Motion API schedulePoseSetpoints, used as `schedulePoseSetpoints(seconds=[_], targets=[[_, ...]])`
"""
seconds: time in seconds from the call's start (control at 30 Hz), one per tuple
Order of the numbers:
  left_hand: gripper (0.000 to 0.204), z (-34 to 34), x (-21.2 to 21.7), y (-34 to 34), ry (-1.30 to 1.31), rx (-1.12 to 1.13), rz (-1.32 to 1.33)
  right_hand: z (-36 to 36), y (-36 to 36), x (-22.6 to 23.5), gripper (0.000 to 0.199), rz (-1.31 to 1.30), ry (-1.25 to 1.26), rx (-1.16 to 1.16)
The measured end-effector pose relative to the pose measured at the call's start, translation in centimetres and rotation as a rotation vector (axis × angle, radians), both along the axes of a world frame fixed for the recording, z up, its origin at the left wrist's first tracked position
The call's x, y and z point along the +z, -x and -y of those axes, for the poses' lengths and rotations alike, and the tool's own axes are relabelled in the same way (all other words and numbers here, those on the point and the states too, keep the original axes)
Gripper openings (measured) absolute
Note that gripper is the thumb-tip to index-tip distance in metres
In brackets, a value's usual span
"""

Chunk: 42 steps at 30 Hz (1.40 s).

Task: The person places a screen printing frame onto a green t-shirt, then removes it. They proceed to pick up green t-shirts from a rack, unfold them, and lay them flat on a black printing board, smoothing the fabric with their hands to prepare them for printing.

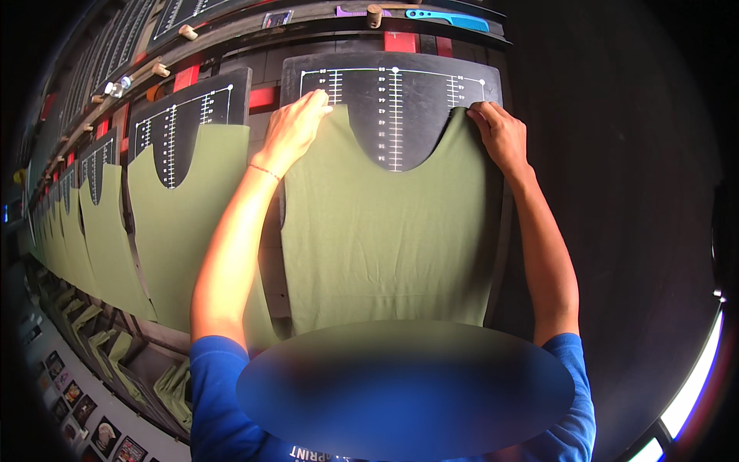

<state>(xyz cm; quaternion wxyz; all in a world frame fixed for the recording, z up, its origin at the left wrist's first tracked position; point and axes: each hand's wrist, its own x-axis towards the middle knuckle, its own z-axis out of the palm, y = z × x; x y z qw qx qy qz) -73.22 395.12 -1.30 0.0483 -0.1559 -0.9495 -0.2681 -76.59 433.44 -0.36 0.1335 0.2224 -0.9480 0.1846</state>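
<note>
Pinching olive-green garment panel (392,231) by both shoulder tips with left hand (296,131) and right hand (506,140), on black pallet (427,115) below its top corners, seemingly to level both sides; hard to judge lower down.

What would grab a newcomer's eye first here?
Green fabric covers much of a dark marked board at centre, its upper ends pinched by the left hand and right hand. Similar green pieces recede in a row at left, and a blue comb-like tool lies near the top edge.
</note>
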Motion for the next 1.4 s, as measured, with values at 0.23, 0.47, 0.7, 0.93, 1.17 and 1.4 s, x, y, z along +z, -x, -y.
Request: schedulePoseSetpoints(seconds=[0.23,0.47,0.7,0.93,1.17,1.4], targets=[[0.012,-0.2,-0.1,-0.3,0.012,0.002,-0.021,0.5,-0.2,0.7,0.013,-0.099,-0.005,0.054],[0.012,0.0,0.0,-0.2,-0.004,0.000,0.009,0.2,0.1,-0.1,0.014,-0.023,-0.072,0.031],[0.015,0.5,-0.1,0.0,0.022,-0.016,0.038,0.4,0.2,-0.2,0.014,-0.026,-0.080,0.024],[0.040,-0.7,1.9,-2.9,0.149,0.193,-0.181,-1.5,-1.7,1.7,0.030,-0.207,-0.046,-0.240],[0.040,0.3,1.4,-29.1,-0.333,0.658,0.296,-10.0,-27.0,-1.6,0.053,0.856,0.646,-0.361],[0.019,0.5,2.3,-47.2,-0.420,0.715,0.772,-12.6,-46.5,0.6,0.028,1.385,0.855,-0.559]])
